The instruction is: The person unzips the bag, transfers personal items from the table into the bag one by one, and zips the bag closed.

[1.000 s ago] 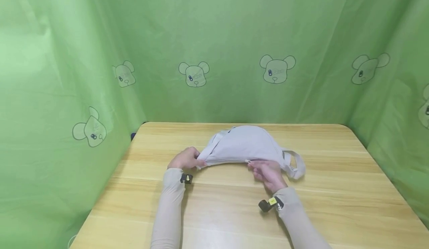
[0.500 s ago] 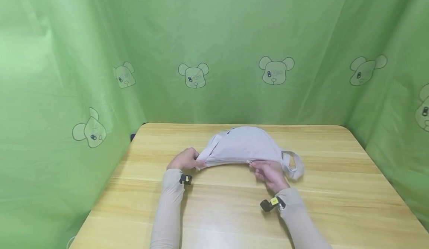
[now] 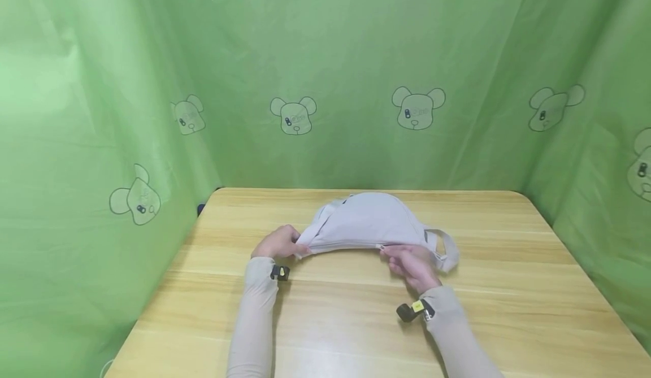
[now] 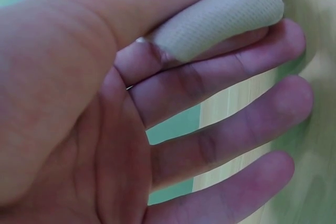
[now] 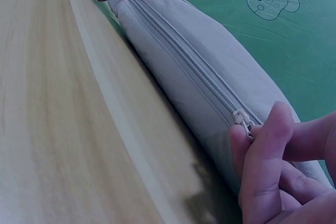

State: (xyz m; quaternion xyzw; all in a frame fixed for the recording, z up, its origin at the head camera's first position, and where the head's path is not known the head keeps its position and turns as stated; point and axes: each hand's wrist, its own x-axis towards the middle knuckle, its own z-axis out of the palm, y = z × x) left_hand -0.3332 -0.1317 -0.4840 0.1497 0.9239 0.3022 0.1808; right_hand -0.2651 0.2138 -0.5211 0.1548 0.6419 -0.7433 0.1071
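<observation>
A pale grey waist bag (image 3: pixel 368 217) lies on the table, its curved side away from me and its zip along the near edge. My left hand (image 3: pixel 278 242) pinches the bag's left end between thumb and fingers. The left wrist view shows a strip of the bag's fabric (image 4: pixel 220 19) under the thumb, the other fingers loosely extended. My right hand (image 3: pixel 413 265) pinches the pull of the zip slider (image 5: pixel 241 118), right of the bag's middle. Between the slider and the left end, the zip teeth (image 5: pixel 184 56) look meshed. The zip beyond the slider is hidden by my right hand.
A strap loop (image 3: pixel 447 251) sticks out past the bag's right end. The wooden table (image 3: pixel 335 316) has its far edge just behind the bag. Green curtains (image 3: pixel 351 39) with bear-head prints hang behind and on both sides.
My right hand has shifted slightly to the right along the zip with the slider's pull. My left hand keeps its pinch on the left end; the bag has barely moved.
</observation>
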